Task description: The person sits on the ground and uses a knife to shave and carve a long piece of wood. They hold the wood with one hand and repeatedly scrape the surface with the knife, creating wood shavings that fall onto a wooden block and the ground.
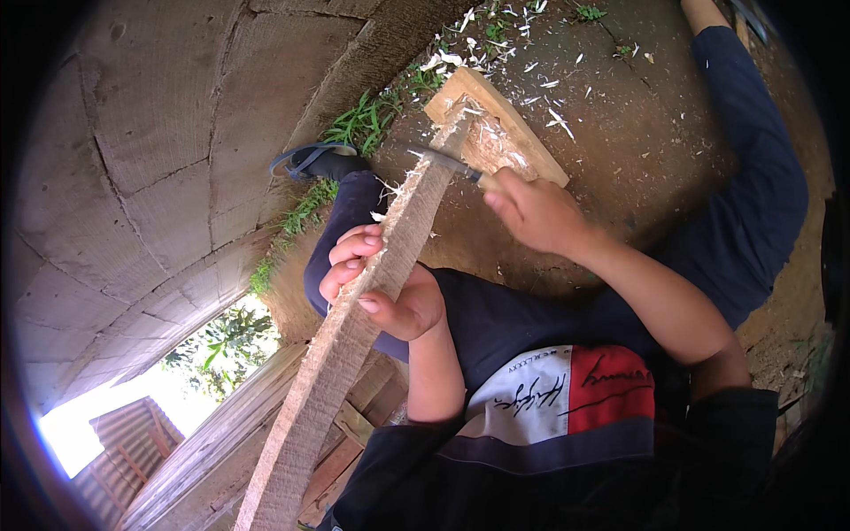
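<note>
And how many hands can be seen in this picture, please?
2: the left hand grips the long piece of wood, and the right hand holds the knife.

"How many hands do you count?"
"Two: one left hand [412, 305], one right hand [540, 214]."
"Tools?"
"One knife [456, 165]."
"And pieces of wood by the hands?"
"Two: one long piece [329, 372] and one pale block [513, 122]."
"Trouser legs [753, 133]?"
"Two."
"Sandals?"
"One blue sandal [301, 164] for certain; at the upper right edge, I can't tell."
"Shavings [558, 119]?"
"Dozens, too many and too small for an exact number."
</note>
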Available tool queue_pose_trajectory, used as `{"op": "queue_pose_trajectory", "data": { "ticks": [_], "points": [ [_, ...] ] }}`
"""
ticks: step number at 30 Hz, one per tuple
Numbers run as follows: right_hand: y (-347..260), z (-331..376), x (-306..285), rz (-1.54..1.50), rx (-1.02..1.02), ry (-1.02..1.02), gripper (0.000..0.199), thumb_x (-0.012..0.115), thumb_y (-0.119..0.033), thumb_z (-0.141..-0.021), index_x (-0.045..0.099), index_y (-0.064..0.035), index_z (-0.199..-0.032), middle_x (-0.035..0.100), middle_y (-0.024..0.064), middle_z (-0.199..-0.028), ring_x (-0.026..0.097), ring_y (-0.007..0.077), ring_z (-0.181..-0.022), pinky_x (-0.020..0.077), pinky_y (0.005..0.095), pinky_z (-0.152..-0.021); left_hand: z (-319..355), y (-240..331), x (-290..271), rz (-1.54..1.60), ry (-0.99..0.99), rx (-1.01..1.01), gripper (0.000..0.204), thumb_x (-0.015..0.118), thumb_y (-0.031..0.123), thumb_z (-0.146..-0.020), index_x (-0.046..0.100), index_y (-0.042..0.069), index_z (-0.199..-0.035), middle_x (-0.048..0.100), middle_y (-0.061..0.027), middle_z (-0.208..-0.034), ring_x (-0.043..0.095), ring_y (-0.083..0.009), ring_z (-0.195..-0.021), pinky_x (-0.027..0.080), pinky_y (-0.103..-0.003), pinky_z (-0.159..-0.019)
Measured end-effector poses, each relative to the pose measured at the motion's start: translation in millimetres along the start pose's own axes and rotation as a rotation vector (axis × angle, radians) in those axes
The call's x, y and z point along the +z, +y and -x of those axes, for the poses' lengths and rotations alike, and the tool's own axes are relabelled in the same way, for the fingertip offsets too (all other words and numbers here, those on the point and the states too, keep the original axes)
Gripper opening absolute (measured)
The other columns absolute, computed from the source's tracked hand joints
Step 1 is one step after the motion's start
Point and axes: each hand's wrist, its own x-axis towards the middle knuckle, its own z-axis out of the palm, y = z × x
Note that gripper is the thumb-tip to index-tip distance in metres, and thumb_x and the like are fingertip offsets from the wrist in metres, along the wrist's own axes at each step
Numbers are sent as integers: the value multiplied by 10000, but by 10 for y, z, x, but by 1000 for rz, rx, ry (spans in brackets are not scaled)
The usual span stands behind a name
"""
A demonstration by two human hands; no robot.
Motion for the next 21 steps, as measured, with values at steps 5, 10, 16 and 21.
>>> {"op": "queue_pose_trajectory", "data": {
  "ticks": [5,10,16,21],
  "points": [
    [84,-106,69,-36,162,46,499,417,-471,-984,552,-7,-1109,654,284,-951,630,454,-940,478,527,-835,-19,-24,-76,15,-72,20,305,468,366,-988,467,73,-1072,569,-163,-971,563,-297,-984,458,-465,-939],
    [128,-72,82,-65,160,39,495,456,-461,-972,546,6,-1108,654,274,-928,632,449,-921,475,528,-820,-108,-77,-92,50,-136,18,332,460,392,-991,477,70,-1068,579,-158,-967,593,-357,-1009,451,-497,-964],
    [-10,73,34,-161,83,108,443,499,-429,-954,560,-11,-1089,653,256,-834,642,440,-856,485,518,-790,-312,161,-109,289,-155,-16,334,454,403,-1000,558,93,-1071,605,-99,-958,601,-280,-953,391,-518,-1023],
    [-91,188,-174,-41,126,139,386,529,-378,-940,569,-16,-1066,655,250,-842,635,449,-856,483,525,-788,-325,226,-134,327,-187,-36,330,451,395,-1002,553,90,-1079,599,-101,-968,587,-264,-916,395,-499,-974]
  ]
}}
